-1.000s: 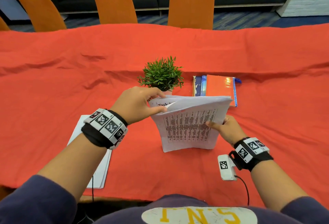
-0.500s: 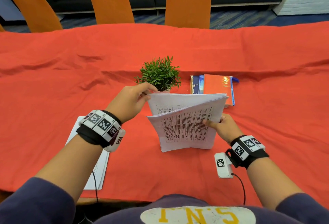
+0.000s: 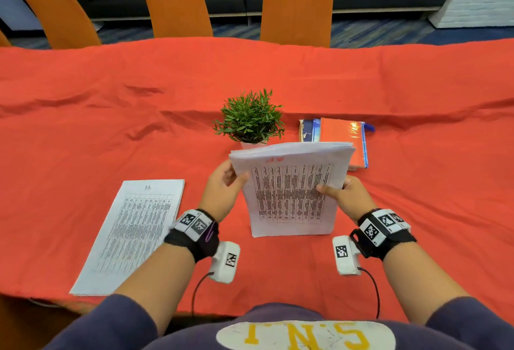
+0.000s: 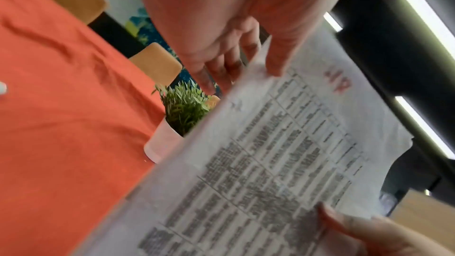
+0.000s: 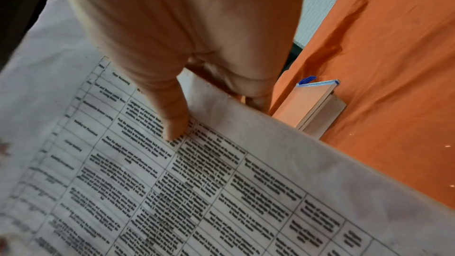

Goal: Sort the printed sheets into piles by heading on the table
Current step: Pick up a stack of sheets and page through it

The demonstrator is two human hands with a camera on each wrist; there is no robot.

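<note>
I hold a stack of printed sheets (image 3: 289, 191) upright above the red tablecloth, with a table of text and a red heading on the front page. My left hand (image 3: 225, 182) pinches its upper left edge, thumb on the front (image 4: 275, 65) and fingers behind. My right hand (image 3: 342, 194) grips the right edge, thumb pressed on the print (image 5: 174, 124). A sorted pile of sheets (image 3: 133, 232) lies flat on the table to the left, near the front edge.
A small potted plant (image 3: 250, 121) stands just behind the held stack. A pile of books with an orange cover (image 3: 339, 138) lies to its right. Orange chairs (image 3: 297, 10) line the far side of the table (image 3: 417, 85).
The lifted top sheets have come back down against the stack. My left hand moved from the top edge down to the upper left edge. The pile on the left now shows fully.
</note>
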